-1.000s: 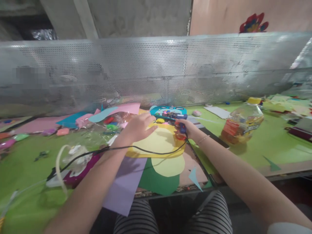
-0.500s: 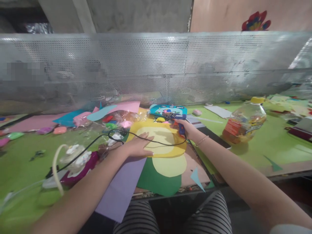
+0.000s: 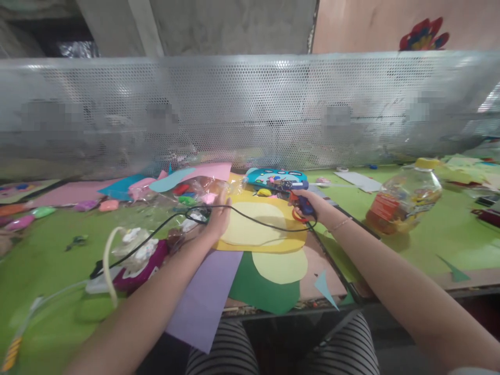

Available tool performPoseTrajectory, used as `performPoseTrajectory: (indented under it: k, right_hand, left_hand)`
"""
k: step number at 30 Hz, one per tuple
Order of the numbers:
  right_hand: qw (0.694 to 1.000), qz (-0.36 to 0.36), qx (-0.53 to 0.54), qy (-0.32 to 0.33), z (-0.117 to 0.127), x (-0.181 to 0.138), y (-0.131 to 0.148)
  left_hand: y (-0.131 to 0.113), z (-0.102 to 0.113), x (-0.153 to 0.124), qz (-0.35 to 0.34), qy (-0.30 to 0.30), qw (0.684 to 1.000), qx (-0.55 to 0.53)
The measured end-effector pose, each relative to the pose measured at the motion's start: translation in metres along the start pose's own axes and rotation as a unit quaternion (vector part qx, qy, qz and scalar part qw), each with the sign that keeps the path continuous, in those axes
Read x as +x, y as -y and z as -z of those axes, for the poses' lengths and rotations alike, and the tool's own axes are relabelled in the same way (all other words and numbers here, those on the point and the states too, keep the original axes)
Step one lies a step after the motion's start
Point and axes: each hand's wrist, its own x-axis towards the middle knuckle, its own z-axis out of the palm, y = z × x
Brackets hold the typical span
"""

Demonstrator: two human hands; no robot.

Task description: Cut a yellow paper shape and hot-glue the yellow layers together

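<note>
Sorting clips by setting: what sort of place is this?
Probably a craft workspace, though whether it's a classroom or workshop I can't tell. Signs: cut green paper and a purple sheet on the table, and what looks like a corded glue gun in the right hand.

Screen (image 3: 250,109): perforated metal, running the whole width behind the green bench (image 3: 449,224).
Bottle (image 3: 404,200): clear, yellow cap, red on its label, amber liquid low inside (the plastic catches the light).
White card (image 3: 358,180): lying flat near the screen.
Paper heap (image 3: 464,169): pale yellow and green pieces at far right.
Soft packets (image 3: 108,205): salmon, purple, green and magenta, scattered at left.
Wall ornament (image 3: 424,34): red petals, blurred, upper right.
</note>
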Motion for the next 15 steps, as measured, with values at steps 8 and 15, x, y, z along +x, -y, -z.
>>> performPoseTrajectory:
  k: [8,15]
  right_hand:
    - [0.997,0.006,0.023,0.068,0.007,-0.003,0.003]
    - [0.978,0.044,0.115,0.166,-0.003,-0.028,0.021]
  left_hand:
    - [-0.048,0.036,0.007,-0.033,-0.204,0.968,-0.145]
    - [-0.114,0.12,-0.015,-0.106,-0.229,0.95,-0.184]
